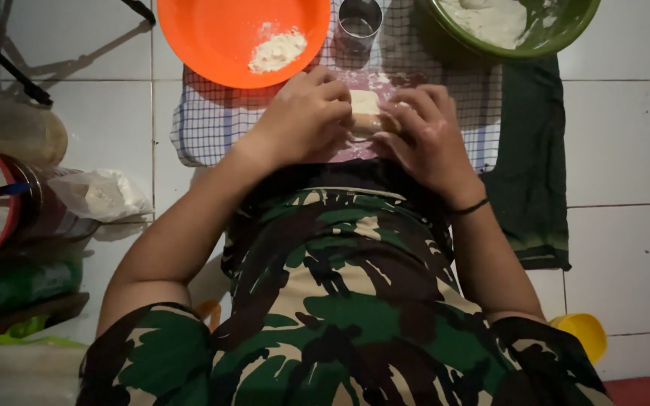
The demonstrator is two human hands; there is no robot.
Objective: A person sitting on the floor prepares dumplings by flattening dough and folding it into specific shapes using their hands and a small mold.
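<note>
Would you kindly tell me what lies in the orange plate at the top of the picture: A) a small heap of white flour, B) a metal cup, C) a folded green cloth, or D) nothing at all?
A: the orange plate holds a small heap of white flour, while the metal cup stands beside it on the checked cloth.

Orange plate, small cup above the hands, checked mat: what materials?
Round orange plate: probably plastic, uniform colour, soft sheen. Small cylindrical cup: looks like metal, grey reflective wall. Checked mat: woven cloth, grid pattern, limp wavy edge, flour-dusted near the pale dough piece.
</note>
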